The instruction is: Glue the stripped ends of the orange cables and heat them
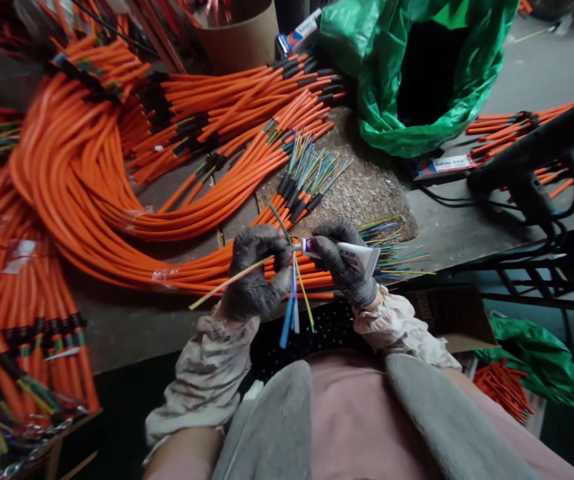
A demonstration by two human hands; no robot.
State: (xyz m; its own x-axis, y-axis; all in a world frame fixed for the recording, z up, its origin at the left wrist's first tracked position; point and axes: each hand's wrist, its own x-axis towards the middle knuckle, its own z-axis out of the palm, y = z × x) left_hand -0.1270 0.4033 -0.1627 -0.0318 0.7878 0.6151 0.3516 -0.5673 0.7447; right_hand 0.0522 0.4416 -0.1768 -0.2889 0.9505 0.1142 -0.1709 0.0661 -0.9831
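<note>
My left hand (257,270), in a dark grey glove, pinches the splayed end of an orange cable. Its thin coloured wires (295,300) fan out: blue and white ones hang down, a yellow one points left past my fingers, and a green one sticks up. A white glue tube (359,259) lies in my gloved right hand (344,260), with the fingers closed round it. The tube's nozzle points left and meets the wires at their base, between my two hands. Whether glue is coming out is too small to tell.
Bundles of orange cables (67,167) cover the left and middle of the bench. Cable ends with bared wires (307,173) rest on a rough board (381,193). A green plastic bag (381,120) stands behind. At right are a black tool (527,180) and a small box (447,165).
</note>
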